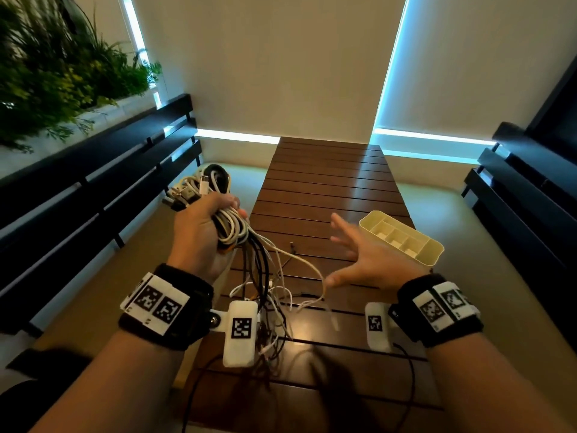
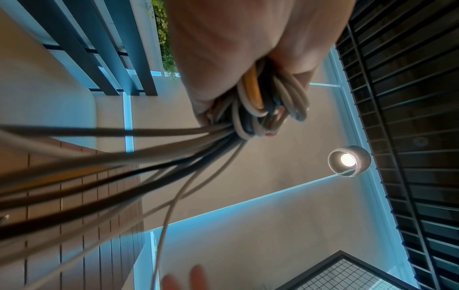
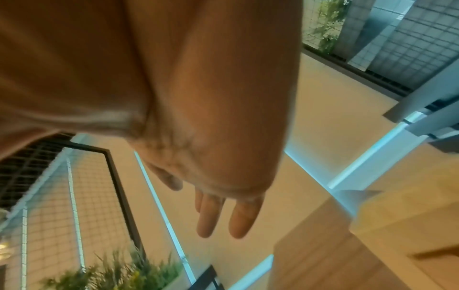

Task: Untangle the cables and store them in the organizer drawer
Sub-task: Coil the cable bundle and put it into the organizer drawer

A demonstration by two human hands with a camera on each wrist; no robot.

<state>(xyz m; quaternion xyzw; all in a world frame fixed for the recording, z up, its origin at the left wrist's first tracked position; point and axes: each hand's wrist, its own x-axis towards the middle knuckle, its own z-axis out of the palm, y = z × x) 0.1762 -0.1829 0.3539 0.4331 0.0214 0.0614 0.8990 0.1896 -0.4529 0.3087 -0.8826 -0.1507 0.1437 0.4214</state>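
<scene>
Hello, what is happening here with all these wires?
A person is sorting a tangle of cables. The left hand grips a thick bundle of cables raised above the wooden table, and loose ends hang down from that grip onto the table. The right hand is open and holds nothing, fingers spread beside the dangling strands. A cream organizer tray with dividers sits on the table to the right; no cable is in it yet.
</scene>
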